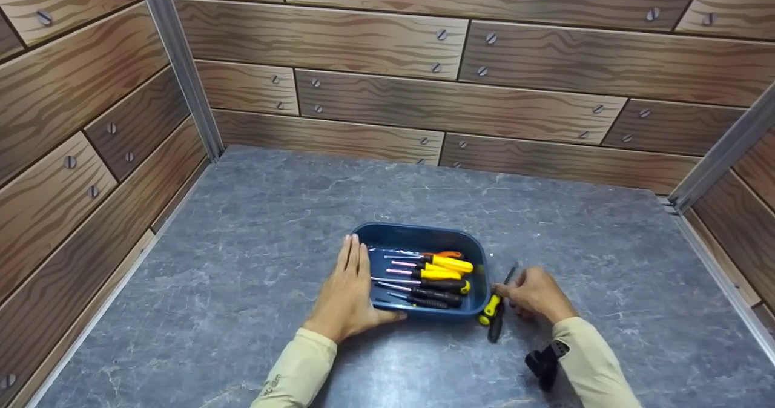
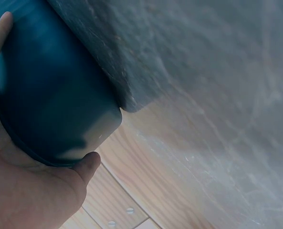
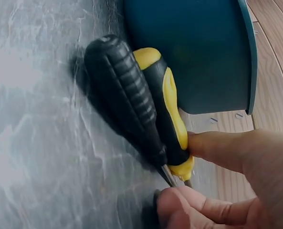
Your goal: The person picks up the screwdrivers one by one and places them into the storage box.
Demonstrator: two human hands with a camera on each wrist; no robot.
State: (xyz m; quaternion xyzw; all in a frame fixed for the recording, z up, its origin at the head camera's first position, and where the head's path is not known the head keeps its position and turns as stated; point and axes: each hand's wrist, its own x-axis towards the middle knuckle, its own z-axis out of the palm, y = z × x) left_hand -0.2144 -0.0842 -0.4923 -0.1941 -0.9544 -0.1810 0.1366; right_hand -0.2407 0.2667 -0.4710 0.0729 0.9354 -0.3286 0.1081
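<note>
A blue plastic bin (image 1: 418, 226) stands on the table with several screwdrivers lying side by side in it, some with yellow handles (image 1: 454, 264), others with black handles (image 1: 445, 297). My left hand (image 1: 342, 299) rests against the bin's left end, fingers straight along the wall and thumb by the front side. Just right of the bin, my right hand (image 1: 536, 293) pinches two screwdrivers near where handle meets shaft. One has a yellow-and-black handle (image 3: 167, 102); the other has a ribbed black handle (image 3: 122, 90). Both handles point toward the table's front, and a dark shaft extends beyond my fingers.
Grey marbled tabletop (image 1: 290, 214) surrounds the bin. Wood-patterned panels (image 1: 375, 45) close off the back and both sides, with metal posts (image 1: 181, 63) at the corners. A black strap device (image 1: 545, 362) hangs at my right wrist.
</note>
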